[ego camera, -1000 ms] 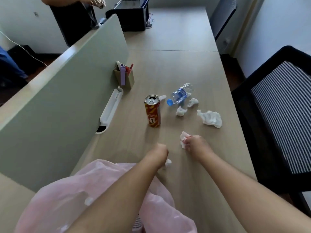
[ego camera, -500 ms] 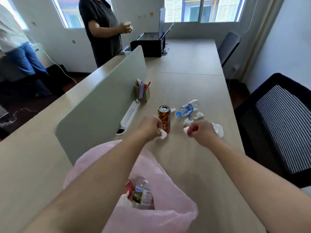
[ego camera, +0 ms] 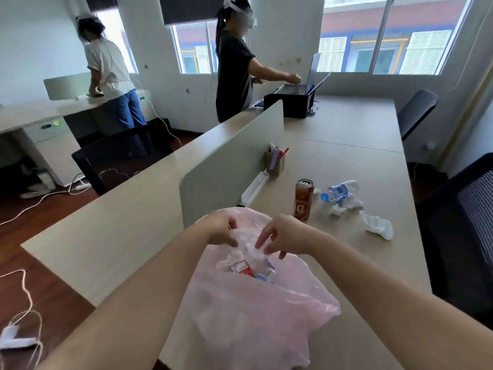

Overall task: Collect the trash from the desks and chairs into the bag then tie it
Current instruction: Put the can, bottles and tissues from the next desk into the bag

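A pink plastic bag point(ego camera: 261, 311) lies open on the desk point(ego camera: 346, 263) in front of me. Both hands hover over its mouth. My left hand point(ego camera: 221, 229) has loosely curled fingers; my right hand point(ego camera: 280, 236) has its fingers spread. Crumpled white tissue point(ego camera: 246, 245) sits blurred between the fingertips, just above the opening. Inside the bag a red carton point(ego camera: 241, 268) shows. Farther right on the desk stand a red can point(ego camera: 304, 200) and a lying water bottle point(ego camera: 340, 190), with small tissue wads point(ego camera: 337, 209) and a larger tissue point(ego camera: 377, 227) beside them.
A grey divider panel point(ego camera: 232, 161) runs along the left, with a white tray point(ego camera: 254, 188) and a pen holder point(ego camera: 276, 161) at its base. A black chair point(ego camera: 458, 222) stands at the right edge. A black printer point(ego camera: 290, 102) sits at the far end beside one person; another stands farther left.
Both hands pulled back from the desk with their tissues and now hang over the bag's mouth, fingers loosened. My view has lifted, showing more of the room.
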